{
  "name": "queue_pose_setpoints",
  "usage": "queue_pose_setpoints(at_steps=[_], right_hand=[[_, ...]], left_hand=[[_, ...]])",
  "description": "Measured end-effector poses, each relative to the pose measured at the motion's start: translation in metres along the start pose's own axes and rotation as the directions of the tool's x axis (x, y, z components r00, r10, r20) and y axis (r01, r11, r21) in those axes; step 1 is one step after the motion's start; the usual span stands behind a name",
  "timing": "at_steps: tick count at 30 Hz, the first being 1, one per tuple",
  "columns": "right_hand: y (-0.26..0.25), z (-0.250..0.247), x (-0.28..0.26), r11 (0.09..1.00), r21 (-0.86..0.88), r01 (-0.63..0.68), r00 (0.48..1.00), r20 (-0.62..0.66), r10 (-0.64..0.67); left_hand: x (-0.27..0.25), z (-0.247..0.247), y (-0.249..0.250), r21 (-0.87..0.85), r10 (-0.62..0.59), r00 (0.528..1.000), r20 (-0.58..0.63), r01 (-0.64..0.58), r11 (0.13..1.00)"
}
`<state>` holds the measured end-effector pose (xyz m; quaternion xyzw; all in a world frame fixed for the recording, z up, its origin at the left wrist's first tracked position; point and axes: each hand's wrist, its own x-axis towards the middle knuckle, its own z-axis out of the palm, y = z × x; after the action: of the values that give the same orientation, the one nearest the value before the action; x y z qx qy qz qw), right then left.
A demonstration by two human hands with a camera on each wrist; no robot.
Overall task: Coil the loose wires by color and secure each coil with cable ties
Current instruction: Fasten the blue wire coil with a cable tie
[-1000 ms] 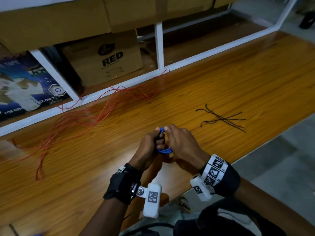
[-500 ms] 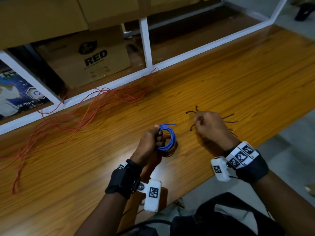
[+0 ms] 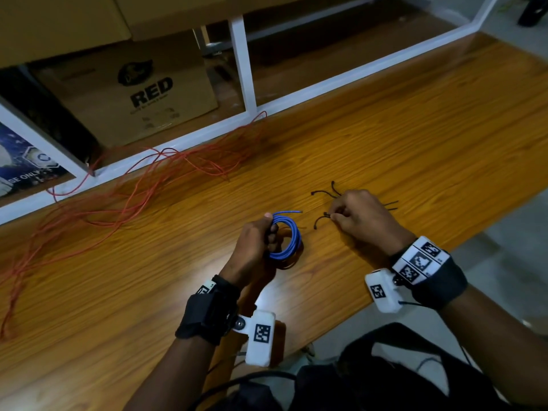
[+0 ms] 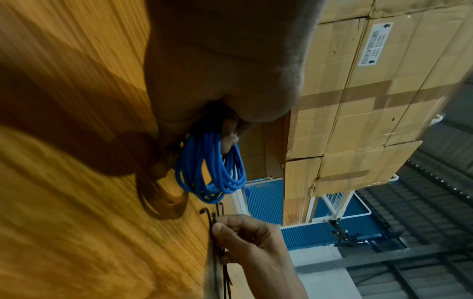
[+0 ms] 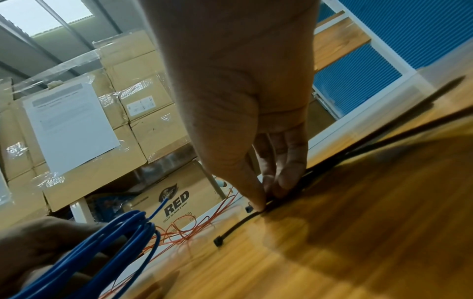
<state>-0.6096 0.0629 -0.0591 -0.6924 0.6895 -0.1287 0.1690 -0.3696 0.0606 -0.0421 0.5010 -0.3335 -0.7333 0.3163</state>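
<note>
A cardboard box [image 3: 130, 93] on the far shelf reads "RED". A blue package [image 3: 20, 167] at far left reads "SE ONLY".

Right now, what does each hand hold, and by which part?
Left hand grips the coiled blue wire by its near side. Right hand pinches a black plastic cable tie partway along its strap.

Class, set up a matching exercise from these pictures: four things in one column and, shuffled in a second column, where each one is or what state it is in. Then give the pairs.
1. blue wire coil
2. red wire
3. cable ties
4. RED box

A. on the shelf behind the bench
B. loose and tangled on the bench
C. gripped in the left hand
D. being picked at by the right hand

Pairs: 1-C, 2-B, 3-D, 4-A
</note>
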Motion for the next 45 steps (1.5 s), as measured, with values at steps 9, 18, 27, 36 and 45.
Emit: queue_pose_setpoints(at_steps=[9,18,27,36,45], right_hand=[[-0.008,-0.018,0.011,0.91,0.414,-0.011,0.995,-0.083,0.05],[-0.022,-0.037,0.021,0.631,0.775,0.016,0.983,-0.128,0.133],[-0.028,-0.054,0.021,0.473,0.879,-0.062,0.979,-0.039,0.201],[-0.059,-0.044,0.009,0.429,0.901,-0.061,0.982,-0.023,0.189],[-0.102,0.014,-0.013,0.668,0.733,0.124,0.99,-0.138,-0.033]], left_hand=[[0.001,-0.002,-0.003,-0.03,-0.005,1.0,0.001,0.005,1.0],[-0.003,-0.001,-0.002,-0.093,-0.032,0.999,-0.01,0.031,0.995],[-0.009,-0.006,-0.005,-0.06,0.012,1.0,0.005,-0.012,0.998],[-0.022,-0.008,0.006,0.013,0.101,0.994,-0.046,-0.101,0.995],[-0.043,-0.008,0.018,0.176,0.23,0.971,-0.071,-0.215,0.961]])
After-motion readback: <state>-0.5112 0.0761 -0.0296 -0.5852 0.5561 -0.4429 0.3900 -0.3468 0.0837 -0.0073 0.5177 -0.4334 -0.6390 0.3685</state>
